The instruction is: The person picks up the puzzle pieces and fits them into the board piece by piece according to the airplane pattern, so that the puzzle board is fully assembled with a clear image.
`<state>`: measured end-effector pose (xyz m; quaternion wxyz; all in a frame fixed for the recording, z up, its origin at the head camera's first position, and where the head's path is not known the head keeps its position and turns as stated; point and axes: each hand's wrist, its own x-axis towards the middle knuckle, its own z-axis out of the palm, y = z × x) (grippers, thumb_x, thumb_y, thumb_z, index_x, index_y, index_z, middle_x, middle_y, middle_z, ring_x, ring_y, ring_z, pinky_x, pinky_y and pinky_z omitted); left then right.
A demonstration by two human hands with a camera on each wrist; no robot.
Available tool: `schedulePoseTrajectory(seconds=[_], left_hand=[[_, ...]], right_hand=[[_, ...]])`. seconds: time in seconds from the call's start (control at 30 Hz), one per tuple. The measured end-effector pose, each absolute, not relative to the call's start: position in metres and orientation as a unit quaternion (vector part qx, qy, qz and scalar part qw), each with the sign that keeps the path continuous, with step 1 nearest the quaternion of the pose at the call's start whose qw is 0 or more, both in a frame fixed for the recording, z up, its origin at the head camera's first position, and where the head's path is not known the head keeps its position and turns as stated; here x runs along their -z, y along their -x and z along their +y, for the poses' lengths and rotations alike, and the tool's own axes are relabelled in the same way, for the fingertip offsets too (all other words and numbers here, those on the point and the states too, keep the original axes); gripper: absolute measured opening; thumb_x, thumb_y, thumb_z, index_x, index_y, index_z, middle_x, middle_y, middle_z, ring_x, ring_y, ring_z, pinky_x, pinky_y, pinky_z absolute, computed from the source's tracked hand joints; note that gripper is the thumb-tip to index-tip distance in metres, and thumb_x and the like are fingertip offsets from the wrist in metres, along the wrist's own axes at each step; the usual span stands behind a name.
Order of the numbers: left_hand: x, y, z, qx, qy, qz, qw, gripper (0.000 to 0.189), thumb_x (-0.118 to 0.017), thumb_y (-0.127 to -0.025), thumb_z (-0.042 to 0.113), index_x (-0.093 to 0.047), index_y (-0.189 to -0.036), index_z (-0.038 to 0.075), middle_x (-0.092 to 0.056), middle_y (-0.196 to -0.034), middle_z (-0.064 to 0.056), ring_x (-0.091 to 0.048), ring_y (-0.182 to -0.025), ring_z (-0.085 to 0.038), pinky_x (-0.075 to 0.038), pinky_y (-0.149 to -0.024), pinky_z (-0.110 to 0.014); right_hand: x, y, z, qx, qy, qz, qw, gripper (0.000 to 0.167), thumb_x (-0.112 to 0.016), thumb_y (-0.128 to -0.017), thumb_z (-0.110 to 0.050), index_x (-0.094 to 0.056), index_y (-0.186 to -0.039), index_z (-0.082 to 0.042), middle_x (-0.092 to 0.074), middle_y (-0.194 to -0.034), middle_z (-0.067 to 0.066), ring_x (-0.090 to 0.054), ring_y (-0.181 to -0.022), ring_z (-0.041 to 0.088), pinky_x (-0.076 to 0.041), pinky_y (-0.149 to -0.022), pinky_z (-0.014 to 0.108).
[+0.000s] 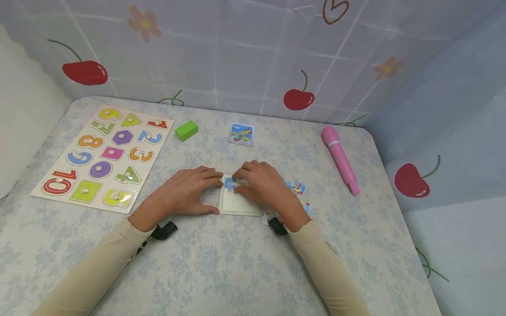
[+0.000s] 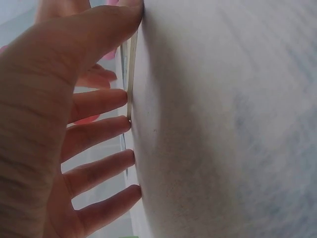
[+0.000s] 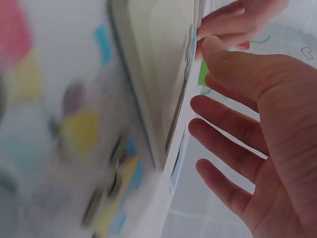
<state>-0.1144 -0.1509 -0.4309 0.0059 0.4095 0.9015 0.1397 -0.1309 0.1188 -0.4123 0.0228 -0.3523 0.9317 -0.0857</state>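
A small cream puzzle tray (image 1: 242, 207) lies in the middle of the table, with a blue jigsaw piece (image 1: 228, 184) in its top left corner. My left hand (image 1: 189, 191) rests along the tray's left edge, and the left wrist view has its thumb and fingertips against the thin tray edge (image 2: 132, 69). Above the tray's right part hovers my right hand (image 1: 264, 184), its thumb and index fingertips close to the blue piece. The right wrist view has its fingers (image 3: 228, 124) spread and loosely extended, gripping nothing. Loose jigsaw pieces (image 1: 299, 188) lie right of the tray, partly hidden by the right wrist.
An airplane picture card (image 1: 242, 134) lies behind the tray, with a green block (image 1: 186, 130) to its left. A number-and-shape peg board (image 1: 148, 172) covers the table's left side. On the right lies a pink wand-shaped thing (image 1: 341, 160). Patterned curtains (image 1: 253, 57) stand behind.
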Motion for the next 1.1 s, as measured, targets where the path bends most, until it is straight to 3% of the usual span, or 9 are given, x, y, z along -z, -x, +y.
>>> schedulePoseTrajectory(seconds=[0.73, 1.1], left_hand=[[0.431, 0.113, -0.150, -0.146, -0.401, 0.904, 0.013, 0.076, -0.086, -0.082, 0.066, -0.073, -0.138, 0.015, -0.062, -0.154, -0.004, -0.057, -0.141, -0.031, -0.057, -0.099, -0.053], [0.432, 0.114, -0.151, -0.142, -0.400, 0.905, 0.008, 0.076, -0.086, -0.082, 0.067, -0.072, -0.137, 0.016, -0.062, -0.153, -0.004, -0.058, -0.139, -0.030, -0.058, -0.097, -0.052]], right_hand=[[0.416, 0.126, 0.201, 0.164, 0.270, 0.949, 0.009, 0.038, -0.086, -0.095, -0.028, -0.077, -0.129, -0.013, -0.074, -0.121, 0.003, -0.070, -0.110, 0.027, -0.057, -0.092, 0.047], [0.415, 0.123, 0.221, 0.185, 0.217, 0.957, 0.060, 0.047, -0.085, -0.095, -0.030, -0.073, -0.138, -0.015, -0.071, -0.131, 0.003, -0.066, -0.124, 0.025, -0.055, -0.103, 0.049]])
